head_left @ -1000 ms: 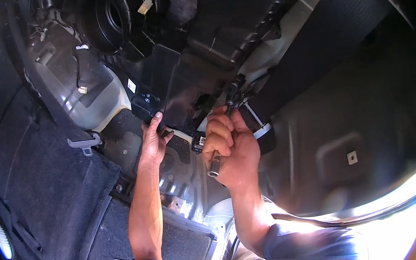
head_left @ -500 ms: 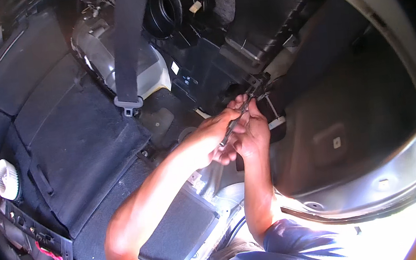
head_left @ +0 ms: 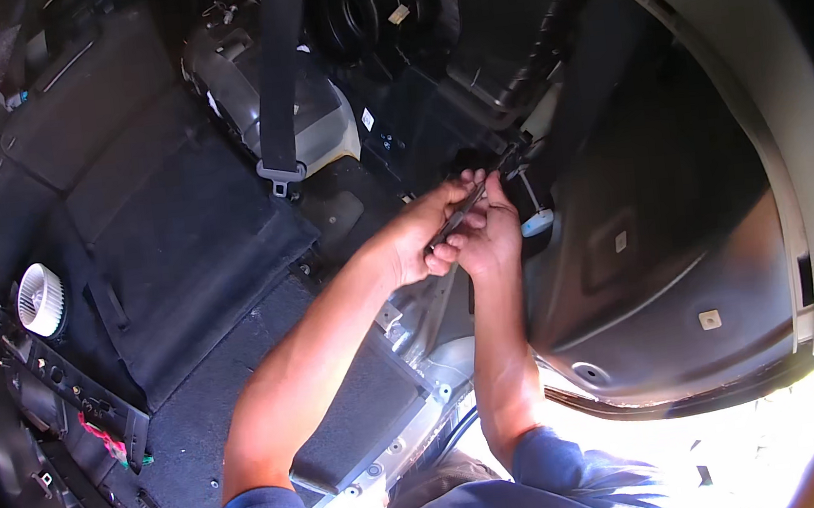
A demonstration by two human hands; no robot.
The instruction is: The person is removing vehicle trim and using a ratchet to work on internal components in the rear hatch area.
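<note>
A person's two bare hands meet a little right of the middle, over a slim, dark metal bar-shaped hand tool that slants from near left to far right. The right hand has its fingers curled closed around the tool, its thumb pointing to the far side; the left hand is partly closed against the tool from the left, its fingers bent, though the overlap hides whether it truly grips. The tool's far end points toward a dark fitting beside a broad black plastic housing, which bears a small white label. Left of the housing, a wide dark-grey seat-belt strap hangs down to a grey metal-and-plastic tongue, near a black fabric seat back. At far right stands a large, smooth dark moulded panel. Toward the left edge sit a white ribbed fan wheel and, nearer, a long black plastic trim piece.
</note>
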